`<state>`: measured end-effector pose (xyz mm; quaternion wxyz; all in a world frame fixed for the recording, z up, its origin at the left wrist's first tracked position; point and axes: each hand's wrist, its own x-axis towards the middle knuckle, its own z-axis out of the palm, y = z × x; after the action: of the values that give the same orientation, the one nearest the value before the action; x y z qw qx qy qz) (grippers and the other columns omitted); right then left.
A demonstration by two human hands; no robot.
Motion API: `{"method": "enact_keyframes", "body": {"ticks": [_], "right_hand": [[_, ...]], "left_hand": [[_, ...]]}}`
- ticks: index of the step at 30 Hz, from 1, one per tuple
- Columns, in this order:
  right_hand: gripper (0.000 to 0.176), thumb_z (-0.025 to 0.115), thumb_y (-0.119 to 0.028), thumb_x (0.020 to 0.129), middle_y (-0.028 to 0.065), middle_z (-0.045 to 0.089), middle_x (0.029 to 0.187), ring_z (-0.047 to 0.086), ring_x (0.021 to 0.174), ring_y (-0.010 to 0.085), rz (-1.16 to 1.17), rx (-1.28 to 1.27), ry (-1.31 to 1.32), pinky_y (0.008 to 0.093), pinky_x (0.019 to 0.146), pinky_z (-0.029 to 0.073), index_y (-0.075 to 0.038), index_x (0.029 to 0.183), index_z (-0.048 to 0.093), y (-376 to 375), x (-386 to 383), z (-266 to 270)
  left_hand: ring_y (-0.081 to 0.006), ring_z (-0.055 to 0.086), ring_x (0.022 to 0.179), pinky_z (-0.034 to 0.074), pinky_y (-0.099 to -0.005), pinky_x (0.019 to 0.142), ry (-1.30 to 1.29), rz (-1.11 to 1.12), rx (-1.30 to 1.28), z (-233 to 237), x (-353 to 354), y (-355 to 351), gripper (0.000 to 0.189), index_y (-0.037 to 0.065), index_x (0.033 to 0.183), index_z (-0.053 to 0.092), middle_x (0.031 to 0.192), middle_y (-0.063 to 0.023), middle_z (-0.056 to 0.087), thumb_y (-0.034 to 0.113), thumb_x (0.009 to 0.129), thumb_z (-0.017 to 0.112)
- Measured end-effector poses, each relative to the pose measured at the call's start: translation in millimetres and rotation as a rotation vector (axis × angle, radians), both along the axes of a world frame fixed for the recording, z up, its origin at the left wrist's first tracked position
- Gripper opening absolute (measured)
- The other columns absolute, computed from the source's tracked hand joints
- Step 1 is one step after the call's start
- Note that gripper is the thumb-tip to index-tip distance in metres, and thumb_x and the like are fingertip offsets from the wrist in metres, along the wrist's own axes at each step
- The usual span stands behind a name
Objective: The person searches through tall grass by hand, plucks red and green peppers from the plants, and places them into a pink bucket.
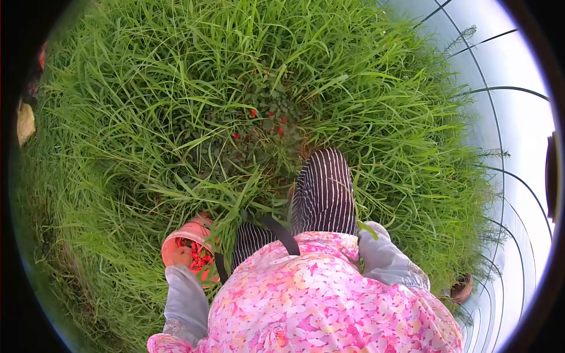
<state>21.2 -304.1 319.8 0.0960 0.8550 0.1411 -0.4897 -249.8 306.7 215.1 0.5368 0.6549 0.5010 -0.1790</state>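
An orange-pink bucket stands in the grass by my left leg, with several small red chili peppers inside. My left hand is in the bucket's mouth beside the peppers, its fingers too small and shaded to make out. The grey right sleeve reaches down beside my right knee; my right hand is hidden by the cuff and grass. Ahead of my knees, a low dark-leaved plant bears a few red peppers.
Tall green grass surrounds me. A black strap crosses my lap. On the right is a plastic-covered wall with dark hoops. A pale tan object shows at the far left edge, and a brownish object at the lower right.
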Motion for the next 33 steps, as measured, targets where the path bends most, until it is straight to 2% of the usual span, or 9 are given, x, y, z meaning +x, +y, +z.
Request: {"method": "enact_keyframes", "body": {"ticks": [6, 15, 21, 24, 26, 27, 28, 31, 33], "right_hand": [[0.022, 0.053, -0.022, 0.074, 0.0168, 0.065, 0.086, 0.062, 0.082, 0.0356, -0.027, -0.062, 0.052, 0.0438, 0.07, 0.048, -0.01, 0.086, 0.067, -9, -12, 16], [0.022, 0.056, -0.019, 0.071, 0.0177, 0.065, 0.088, 0.063, 0.085, 0.0345, 0.148, -0.082, 0.148, 0.0434, 0.072, 0.049, -0.006, 0.084, 0.068, 33, 32, 4], [0.022, 0.057, -0.017, 0.069, 0.0183, 0.066, 0.089, 0.063, 0.087, 0.0337, 0.462, -0.152, 0.256, 0.0432, 0.073, 0.05, -0.004, 0.083, 0.068, 75, 94, -15], [0.023, 0.057, -0.016, 0.068, 0.019, 0.066, 0.088, 0.064, 0.088, 0.0333, 0.597, -0.15, 0.269, 0.0441, 0.072, 0.05, -0.003, 0.082, 0.069, 93, 134, -55], [0.022, 0.057, -0.015, 0.069, 0.0164, 0.066, 0.091, 0.063, 0.088, 0.0327, 0.525, -0.238, 0.111, 0.0425, 0.072, 0.051, -0.007, 0.085, 0.07, 155, 155, -25], [0.022, 0.056, -0.014, 0.071, 0.0157, 0.066, 0.092, 0.063, 0.09, 0.0321, 0.515, -0.285, 0.132, 0.0422, 0.072, 0.051, -0.007, 0.086, 0.07, 178, 167, -25], [0.021, 0.053, -0.015, 0.074, 0.0157, 0.066, 0.09, 0.063, 0.086, 0.0333, 0.638, -0.173, 0.169, 0.0425, 0.071, 0.051, -0.005, 0.085, 0.069, 175, 178, -53], [0.02, 0.051, -0.013, 0.077, 0.0181, 0.065, 0.091, 0.063, 0.082, 0.0345, 0.487, 0.399, 0.032, 0.0412, 0.07, 0.051, -0.001, 0.085, 0.065, 220, 201, -56], [0.021, 0.048, -0.017, 0.08, 0.0174, 0.065, 0.088, 0.062, 0.083, 0.0347, 0.422, 0.449, 0.112, 0.0423, 0.075, 0.049, -0.004, 0.089, 0.062, 244, 217, -78]], "left_hand": [[-0.0163, 0.056, 0.053, 0.049, -0.0304, 0.044, 0.091, 0.052, 0.029, -1, 12, -14, 0.015, 0.002, 0.082, 0.064, 0.064, -0.0065, 0.059, 0.017, 0.081, 0.058], [-0.0128, 0.056, 0.057, 0.048, -0.028, 0.045, -0.185, 0.096, -0.074, -56, 41, -24, 0.016, 0.002, 0.089, 0.062, 0.07, -0.0046, 0.059, 0.013, 0.08, 0.055], [-0.0115, 0.055, 0.061, 0.045, -0.0254, 0.055, -0.323, 0.109, 0.013, -38, 70, -57, 0.013, 0.002, 0.089, 0.062, 0.071, -0.0026, 0.059, 0.011, 0.08, 0.056], [-0.0121, 0.056, 0.064, 0.046, -0.0267, 0.057, -0.316, 0.121, 0.062, 3, 102, -80, 0.012, 0.002, 0.09, 0.061, 0.073, -0.0029, 0.06, 0.01, 0.082, 0.057], [-0.0121, 0.056, 0.067, 0.047, -0.027, 0.06, -0.283, 0.274, -0.029, 17, 131, -95, 0.013, 0.002, 0.092, 0.061, 0.075, -0.0035, 0.061, 0.009, 0.082, 0.057], [-0.012, 0.057, 0.068, 0.047, -0.027, 0.062, -0.316, 0.153, 0.049, 21, 147, -101, 0.013, 0.001, 0.093, 0.061, 0.076, -0.004, 0.061, 0.009, 0.083, 0.058], [-0.0119, 0.057, 0.07, 0.047, -0.027, 0.063, -0.344, 0.031, 0.123, 25, 161, -106, 0.014, 0.001, 0.094, 0.061, 0.078, -0.0045, 0.062, 0.009, 0.083, 0.058], [-0.0126, 0.058, 0.073, 0.047, -0.0272, 0.067, -0.355, -0.104, 0.167, 60, 236, -119, 0.018, 0.0, 0.098, 0.06, 0.08, -0.0059, 0.062, 0.009, 0.082, 0.058], [-0.0142, 0.059, 0.075, 0.048, -0.0276, 0.069, -0.351, -0.118, 0.154, 64, 283, -137, 0.019, 0.001, 0.099, 0.06, 0.082, -0.0069, 0.063, 0.009, 0.082, 0.059]]}}
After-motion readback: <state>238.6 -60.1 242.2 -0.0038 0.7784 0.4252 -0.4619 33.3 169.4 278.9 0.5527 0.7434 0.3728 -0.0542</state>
